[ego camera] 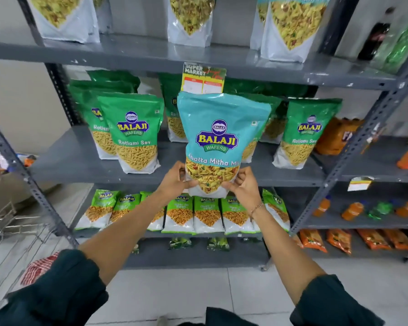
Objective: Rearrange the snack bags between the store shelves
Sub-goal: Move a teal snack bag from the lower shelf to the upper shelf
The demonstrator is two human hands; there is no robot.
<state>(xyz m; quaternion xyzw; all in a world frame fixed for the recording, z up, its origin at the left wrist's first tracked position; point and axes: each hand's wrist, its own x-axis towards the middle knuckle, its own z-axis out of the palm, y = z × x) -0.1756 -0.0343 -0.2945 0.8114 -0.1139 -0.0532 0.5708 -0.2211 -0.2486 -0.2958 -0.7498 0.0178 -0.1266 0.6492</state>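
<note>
Teal snack bag (218,137) upright, held at the middle shelf (64,158) front edge; left hand (174,181) and right hand (244,187) pinch its bottom corners; bare shelf either side (green bags (132,132) behind); grey rack, white tile floor (181,292).

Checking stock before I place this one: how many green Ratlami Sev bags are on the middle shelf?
5 visible: two overlapping at left, one at right, and two partly behind the blue bag, at and. More may be hidden behind them.
</note>
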